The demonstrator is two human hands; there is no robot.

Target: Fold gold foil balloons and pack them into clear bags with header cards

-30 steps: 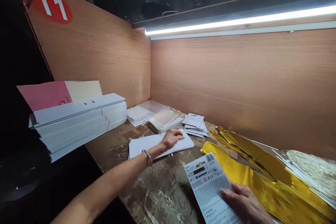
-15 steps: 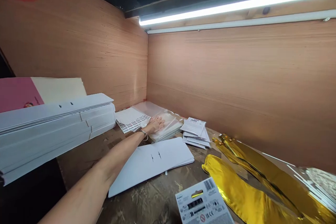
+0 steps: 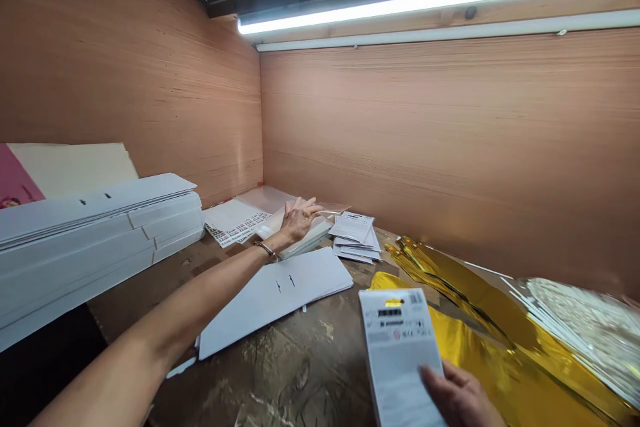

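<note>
My left hand [image 3: 297,218] reaches far back over a stack of clear plastic bags [image 3: 306,240] near the corner. Its fingers are pinched on the top clear bag [image 3: 333,209], lifting its edge. A bracelet sits on that wrist. My right hand [image 3: 457,399] at the bottom edge holds a white printed card [image 3: 399,353] with a barcode and a yellow mark, thumb pressed on its face. Gold foil balloons [image 3: 480,340] lie flat under and right of the card.
A stack of white slotted cards [image 3: 277,293] lies mid-table. Small leaflets [image 3: 355,235] and a label sheet [image 3: 233,221] sit at the back. A tall pile of white cardboard [image 3: 95,233] fills the left; packed bags [image 3: 580,320] lie right. Plywood walls enclose the bench.
My left hand went from the white slotted cards back to the clear bag stack and now lifts the top bag. The card in my right hand turned more upright.
</note>
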